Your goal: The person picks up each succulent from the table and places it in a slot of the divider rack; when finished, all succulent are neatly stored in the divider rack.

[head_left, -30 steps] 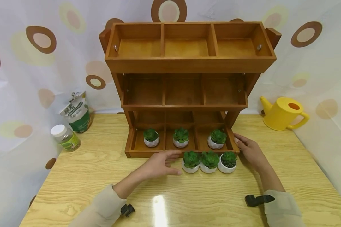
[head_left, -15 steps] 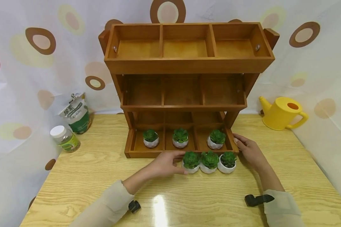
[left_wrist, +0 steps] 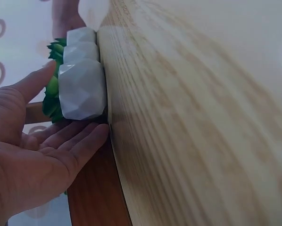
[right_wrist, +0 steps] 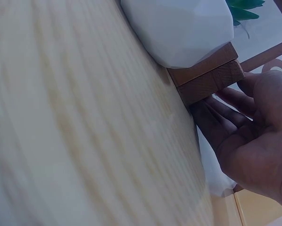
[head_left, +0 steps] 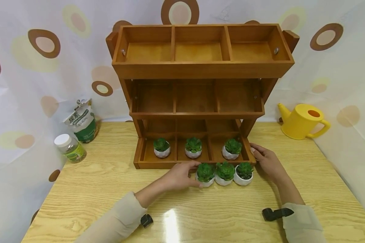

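Three succulents in white faceted pots stand in a row on the table in front of a wooden shelf (head_left: 200, 71). My left hand (head_left: 180, 177) reaches round the leftmost potted succulent (head_left: 205, 173), thumb at the front and fingers behind. In the left wrist view its thumb is at the green leaves and its fingers lie along the white pot (left_wrist: 83, 92). Beside it stand the middle potted succulent (head_left: 225, 172) and the right potted succulent (head_left: 244, 173). My right hand (head_left: 269, 164) rests against the right end of the shelf's bottom tier, its fingertips at the wood (right_wrist: 211, 84).
Three more potted succulents sit in the bottom tier, such as the one in its middle compartment (head_left: 193, 148). A yellow watering can (head_left: 301, 121) stands at the back right. A white-lidded jar (head_left: 71, 148) and a clipped pouch (head_left: 83, 123) stand at the left.
My left hand has moved right and closed in round the leftmost potted succulent, which has shifted slightly right. My right hand stays at the shelf's end.
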Available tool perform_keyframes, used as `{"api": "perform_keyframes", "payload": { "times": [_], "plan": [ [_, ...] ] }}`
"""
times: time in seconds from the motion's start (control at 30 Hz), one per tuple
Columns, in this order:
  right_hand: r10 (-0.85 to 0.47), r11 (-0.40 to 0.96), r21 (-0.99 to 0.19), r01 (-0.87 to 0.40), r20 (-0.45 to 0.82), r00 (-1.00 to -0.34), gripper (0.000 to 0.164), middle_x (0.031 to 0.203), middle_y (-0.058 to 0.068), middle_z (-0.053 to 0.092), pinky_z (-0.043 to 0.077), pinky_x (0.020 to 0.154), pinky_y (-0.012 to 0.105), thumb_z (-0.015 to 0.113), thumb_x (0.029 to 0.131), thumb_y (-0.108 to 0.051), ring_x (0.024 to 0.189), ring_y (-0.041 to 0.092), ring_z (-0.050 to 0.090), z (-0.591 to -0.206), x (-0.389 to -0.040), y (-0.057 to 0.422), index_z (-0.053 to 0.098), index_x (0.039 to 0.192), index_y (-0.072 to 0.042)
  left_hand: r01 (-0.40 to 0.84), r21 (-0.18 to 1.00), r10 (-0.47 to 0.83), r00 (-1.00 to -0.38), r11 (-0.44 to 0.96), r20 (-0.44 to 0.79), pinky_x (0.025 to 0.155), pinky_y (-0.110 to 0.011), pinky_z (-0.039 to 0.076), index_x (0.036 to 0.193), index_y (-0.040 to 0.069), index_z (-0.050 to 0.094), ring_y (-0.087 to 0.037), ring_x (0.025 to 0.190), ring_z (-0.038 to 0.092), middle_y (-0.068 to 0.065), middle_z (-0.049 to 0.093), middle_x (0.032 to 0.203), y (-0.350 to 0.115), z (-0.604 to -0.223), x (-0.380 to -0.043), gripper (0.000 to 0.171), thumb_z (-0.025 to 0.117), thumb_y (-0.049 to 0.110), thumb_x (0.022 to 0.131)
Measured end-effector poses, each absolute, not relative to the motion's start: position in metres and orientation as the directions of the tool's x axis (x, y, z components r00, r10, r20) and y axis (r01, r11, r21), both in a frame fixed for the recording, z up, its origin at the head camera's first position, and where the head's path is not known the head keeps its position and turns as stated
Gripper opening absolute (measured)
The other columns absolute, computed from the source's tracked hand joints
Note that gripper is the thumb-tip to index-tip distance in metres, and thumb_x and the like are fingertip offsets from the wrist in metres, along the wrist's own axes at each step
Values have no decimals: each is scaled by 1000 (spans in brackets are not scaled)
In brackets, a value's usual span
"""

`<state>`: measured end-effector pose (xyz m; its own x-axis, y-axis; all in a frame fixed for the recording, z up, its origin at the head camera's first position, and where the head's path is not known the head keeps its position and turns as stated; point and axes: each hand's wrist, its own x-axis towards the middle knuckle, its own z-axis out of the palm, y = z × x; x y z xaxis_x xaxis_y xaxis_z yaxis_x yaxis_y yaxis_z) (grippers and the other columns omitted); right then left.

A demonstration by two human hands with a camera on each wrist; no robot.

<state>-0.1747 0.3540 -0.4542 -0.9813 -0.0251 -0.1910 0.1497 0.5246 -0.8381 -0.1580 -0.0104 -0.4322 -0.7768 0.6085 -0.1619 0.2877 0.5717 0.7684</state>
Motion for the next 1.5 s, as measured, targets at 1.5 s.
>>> {"api": "perform_keyframes", "payload": {
  "times": [1.5],
  "plan": [
    [-24, 532, -831, 160, -204, -979, 72, 157, 26, 41, 23, 121, 62, 34, 107, -55, 151, 45, 29, -455, -175, 354, 26, 161, -8, 253, 835, 594, -798, 489, -106, 93, -28, 55, 137, 23, 63, -11, 108, 69, 5, 71, 124, -20, -429, -161, 67, 89, 34, 77]
  ]
}}
